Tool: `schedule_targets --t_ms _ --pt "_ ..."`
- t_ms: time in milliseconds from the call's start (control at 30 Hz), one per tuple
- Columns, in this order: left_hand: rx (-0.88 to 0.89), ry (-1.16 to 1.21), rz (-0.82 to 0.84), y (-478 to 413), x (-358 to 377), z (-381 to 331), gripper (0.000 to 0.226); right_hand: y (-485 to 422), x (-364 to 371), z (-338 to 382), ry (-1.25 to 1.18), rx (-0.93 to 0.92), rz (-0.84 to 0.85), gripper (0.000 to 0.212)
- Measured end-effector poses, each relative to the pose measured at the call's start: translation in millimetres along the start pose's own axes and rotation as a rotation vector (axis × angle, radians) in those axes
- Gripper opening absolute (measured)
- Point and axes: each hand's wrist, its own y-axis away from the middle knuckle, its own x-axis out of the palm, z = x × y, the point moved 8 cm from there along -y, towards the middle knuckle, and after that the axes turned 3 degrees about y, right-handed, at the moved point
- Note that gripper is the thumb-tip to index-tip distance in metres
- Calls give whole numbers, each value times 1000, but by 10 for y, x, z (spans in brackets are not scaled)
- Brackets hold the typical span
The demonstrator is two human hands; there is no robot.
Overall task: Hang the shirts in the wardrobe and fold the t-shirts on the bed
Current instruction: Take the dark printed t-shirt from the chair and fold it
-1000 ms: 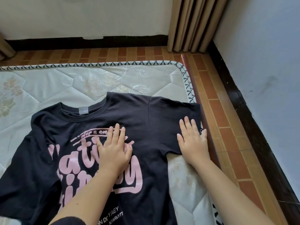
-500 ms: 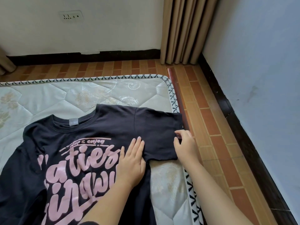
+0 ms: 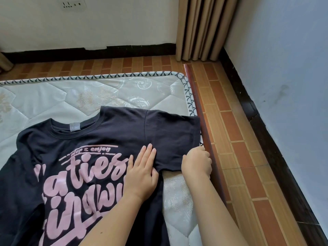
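A black t-shirt with pink lettering lies face up on the quilted white mattress. Its right sleeve reaches the mattress's right edge. My left hand presses flat on the shirt near the armpit, fingers straight. My right hand has its fingers curled round the outer corner of the sleeve's hem at the mattress edge. The shirt's left sleeve and lower part run out of view.
A reddish wooden bed rail runs along the mattress's right side. Beyond it lies brick-patterned flooring, then a pale blue wall. Beige curtains hang in the far corner. A wall socket sits at top left.
My left hand slid right from the print to the armpit area. My right hand moved off the flat sleeve to its outer edge and curled onto the hem. The camera view shifted right.
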Motion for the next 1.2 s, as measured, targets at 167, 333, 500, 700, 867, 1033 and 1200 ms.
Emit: schedule_targets --t_ms 167,333,500,700,867,1033,1200 --pt "9 -2 -18 6 12 6 59 24 116 -104 -73 5 71 25" --pt "13 -6 -22 11 15 8 60 1 8 -95 -373 -165 50 39" --pt "15 -4 -31 6 18 8 60 -3 105 -96 -1321 45 401 23" --pt "16 -21 -13 2 21 2 60 -171 162 -60 -1223 -35 452 12" --pt "16 -3 1 10 4 -1 59 -227 182 -91 -840 -189 330 25" --pt "26 89 44 39 -56 -8 60 -201 -87 -188 -576 -233 64 44" --pt "56 21 108 62 -63 46 58 -191 -171 -235 -376 -227 -34 53"
